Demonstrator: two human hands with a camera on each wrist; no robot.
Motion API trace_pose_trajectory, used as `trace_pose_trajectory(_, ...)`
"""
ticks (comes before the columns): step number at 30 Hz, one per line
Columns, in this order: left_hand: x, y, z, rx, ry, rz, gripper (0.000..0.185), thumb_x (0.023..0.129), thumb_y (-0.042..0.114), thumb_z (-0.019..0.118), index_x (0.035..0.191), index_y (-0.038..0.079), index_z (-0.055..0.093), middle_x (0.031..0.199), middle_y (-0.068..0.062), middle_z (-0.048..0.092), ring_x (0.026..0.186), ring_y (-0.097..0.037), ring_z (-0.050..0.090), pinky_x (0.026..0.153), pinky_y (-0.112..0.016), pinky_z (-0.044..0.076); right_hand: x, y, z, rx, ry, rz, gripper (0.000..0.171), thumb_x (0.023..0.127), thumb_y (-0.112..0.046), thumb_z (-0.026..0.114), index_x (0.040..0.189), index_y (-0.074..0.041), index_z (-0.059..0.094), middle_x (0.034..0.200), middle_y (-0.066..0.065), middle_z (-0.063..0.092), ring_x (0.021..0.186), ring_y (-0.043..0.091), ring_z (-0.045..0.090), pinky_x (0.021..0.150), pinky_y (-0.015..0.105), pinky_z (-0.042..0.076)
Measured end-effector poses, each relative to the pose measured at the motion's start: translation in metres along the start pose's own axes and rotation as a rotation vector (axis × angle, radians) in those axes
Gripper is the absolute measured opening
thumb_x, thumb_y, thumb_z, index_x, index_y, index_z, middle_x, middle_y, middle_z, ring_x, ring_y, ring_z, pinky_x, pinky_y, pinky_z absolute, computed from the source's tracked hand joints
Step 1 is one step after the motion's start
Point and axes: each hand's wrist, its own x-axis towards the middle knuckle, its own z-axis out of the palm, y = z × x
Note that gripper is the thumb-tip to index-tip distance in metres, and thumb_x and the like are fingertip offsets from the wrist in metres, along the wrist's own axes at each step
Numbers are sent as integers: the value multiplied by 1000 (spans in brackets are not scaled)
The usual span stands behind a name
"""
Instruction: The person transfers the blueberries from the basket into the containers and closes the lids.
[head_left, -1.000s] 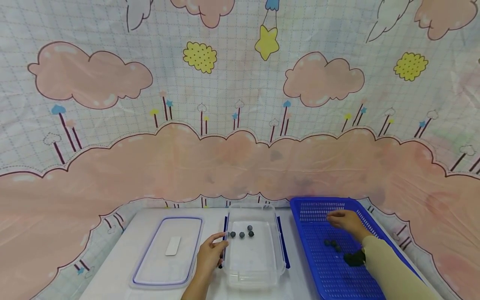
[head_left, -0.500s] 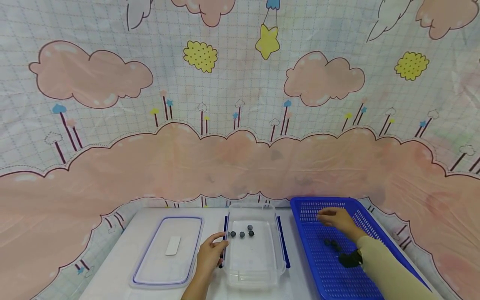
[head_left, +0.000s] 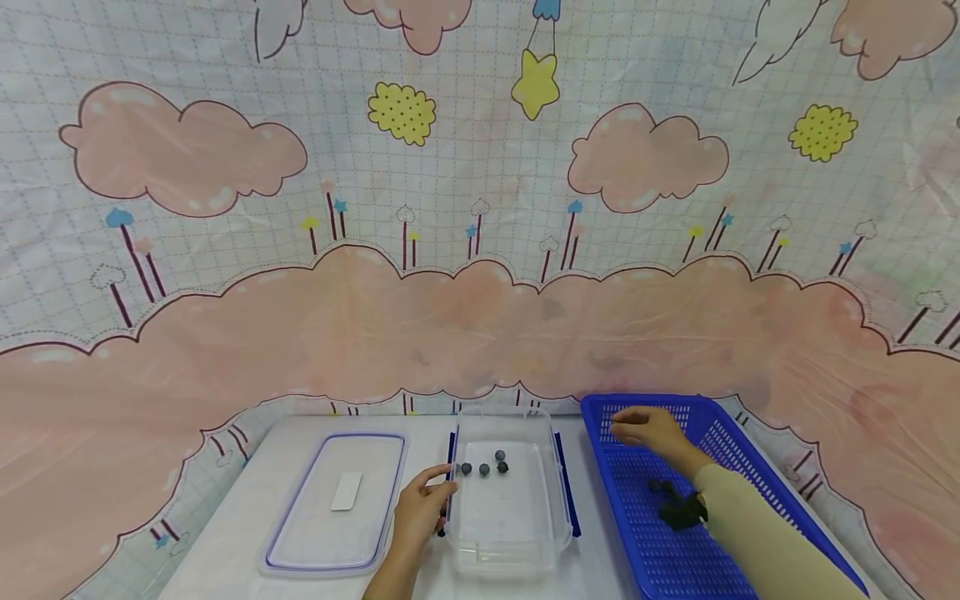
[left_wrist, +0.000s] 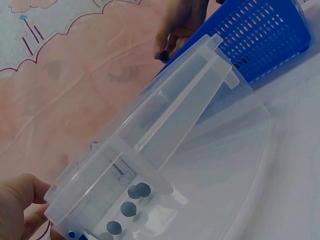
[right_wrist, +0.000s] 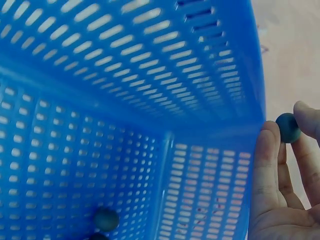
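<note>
Over the blue basket point(head_left: 637, 542), my right hand point(head_left: 651, 432) pinches a blueberry point(right_wrist: 288, 128) between thumb and fingertips; in the right wrist view, the hand is beside the basket's rim. More dark blueberries point(right_wrist: 106, 219) lie on the basket floor, partly hidden by the forearm in the head view. At the middle of the table stands a clear plastic box point(head_left: 510, 550), with several blueberries point(head_left: 484, 470) toward its far left part. My left hand point(head_left: 417, 510) holds the box's left rim, its fingers at the edge in the left wrist view.
A clear lid point(head_left: 307, 533) with a blue-purple border lies on the white table left of the box. On it sits a white rectangular piece point(head_left: 346, 492). Dark blue side clips point(head_left: 567, 483) flank the box. A cloud-printed cloth point(head_left: 480, 333) hangs behind.
My right hand has moved left over the basket, toward the box, carrying the blueberry. My left hand, the box and the blueberries in it have stayed in place.
</note>
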Motion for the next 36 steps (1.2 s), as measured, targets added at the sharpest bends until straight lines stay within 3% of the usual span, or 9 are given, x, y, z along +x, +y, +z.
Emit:
trace_pose_trajectory(7,0,1,1,-9,4,0,37,87,17,68,123,9,67,72,1,56,59,-12,48,49,-21,44,7,-10,12,28,-13,-1,40,91,-17,70,120,10,62,111,18,68,101,30,68,90,44,55)
trace_pose_trajectory(15,2,1,2,-6,5,5,37,87,17,68,123,10,67,72,1,56,60,-12,49,49,-21,45,16,-23,28,37,-46,-31,37,91,-12,69,119,11,62,113,21,67,100,29,68,89,41,56)
trace_pose_trajectory(22,1,1,2,-9,7,21,37,86,16,68,122,9,67,72,2,57,60,-11,49,49,-21,45,26,-32,41,51,-70,-9,39,90,-15,70,120,8,62,110,15,69,97,22,68,88,37,56)
trace_pose_trajectory(36,0,3,2,-23,-8,27,38,87,16,67,123,8,66,70,2,57,57,-10,48,48,-20,43,40,-49,72,88,-159,-109,33,90,-6,68,116,13,63,108,22,68,93,25,69,86,38,57)
